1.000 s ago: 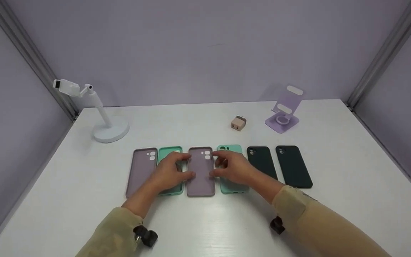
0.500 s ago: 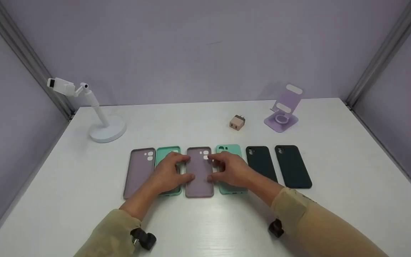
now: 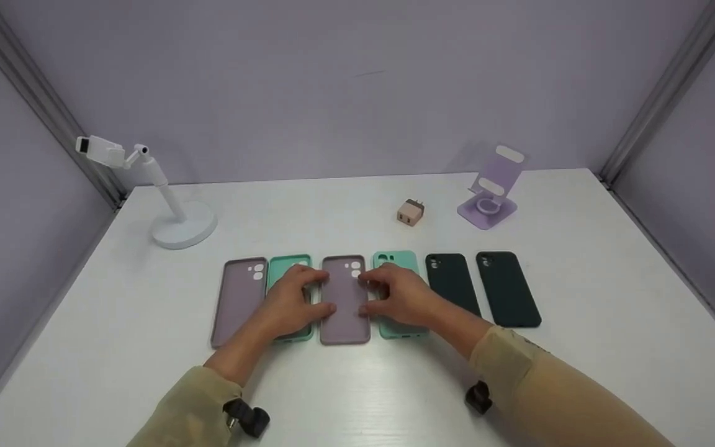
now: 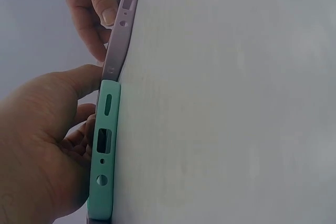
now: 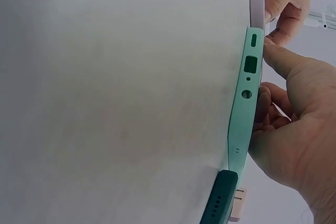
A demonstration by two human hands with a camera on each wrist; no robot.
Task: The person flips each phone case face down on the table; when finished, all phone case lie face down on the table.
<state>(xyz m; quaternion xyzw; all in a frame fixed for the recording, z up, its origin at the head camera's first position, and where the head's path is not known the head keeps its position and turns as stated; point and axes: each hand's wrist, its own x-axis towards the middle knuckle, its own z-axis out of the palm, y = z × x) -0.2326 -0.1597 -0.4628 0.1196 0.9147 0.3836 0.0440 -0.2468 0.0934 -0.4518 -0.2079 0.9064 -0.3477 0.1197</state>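
Observation:
In the head view a purple phone case (image 3: 345, 323) lies flat, hollow side up, in the middle of a row of phone cases. My left hand (image 3: 289, 301) holds its left edge between thumb and fingers. At the right edge, my right hand (image 3: 404, 297) holds it with thumb and index finger. Partly under the left hand is a green case (image 3: 277, 267); another green case (image 3: 406, 257), back up, lies partly hidden below the right hand. The left wrist view shows the purple case's end (image 4: 118, 38) beyond the green one (image 4: 102, 150).
Another purple case (image 3: 236, 298) ends the row at left. Two dark green cases (image 3: 454, 279) lie at right. Behind stand a white stand with a camera-like head (image 3: 180, 226), a pink charger plug (image 3: 410, 213) and a purple phone stand (image 3: 488, 208). Walls enclose the white table.
The right hand's fingertips have shifted slightly left, over the purple case's edge. Left hand and cases keep nearly the same relative places, while the whole head view drifts a little.

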